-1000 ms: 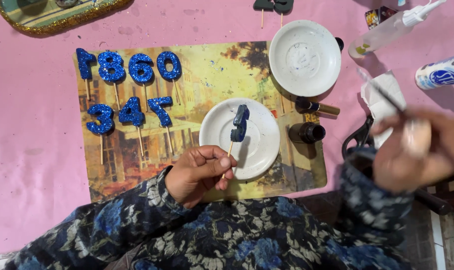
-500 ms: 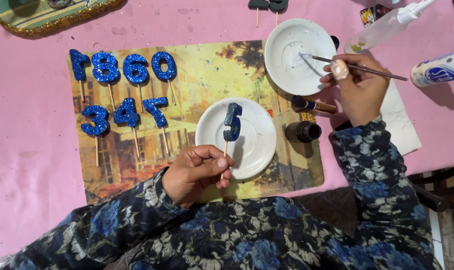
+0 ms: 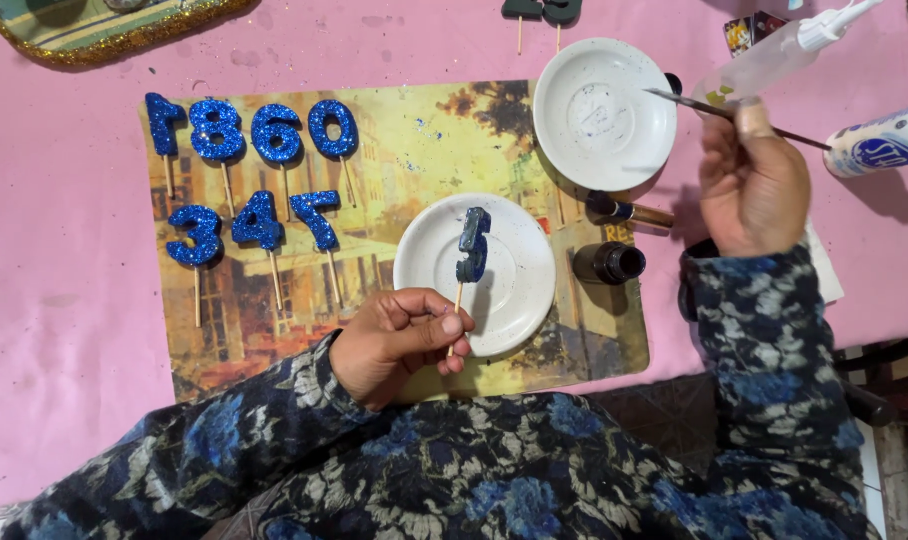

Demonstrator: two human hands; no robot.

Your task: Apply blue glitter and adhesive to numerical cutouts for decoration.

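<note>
Left hand pinches stick of one digit over centre plate. Right hand grips brush, upper right. Two plates; seven glitter digits upper left.

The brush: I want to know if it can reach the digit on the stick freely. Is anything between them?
Nothing visible blocks it. Between the brush and the digit lie only the low upper saucer and two small bottles.

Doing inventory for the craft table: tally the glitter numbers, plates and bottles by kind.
Blue glitter numbers lying on the mat: 7
Number on a stick held by the left hand: 1
White plates: 2
White squeeze bottles: 2
Small dark bottles: 2
Total: 14
</note>
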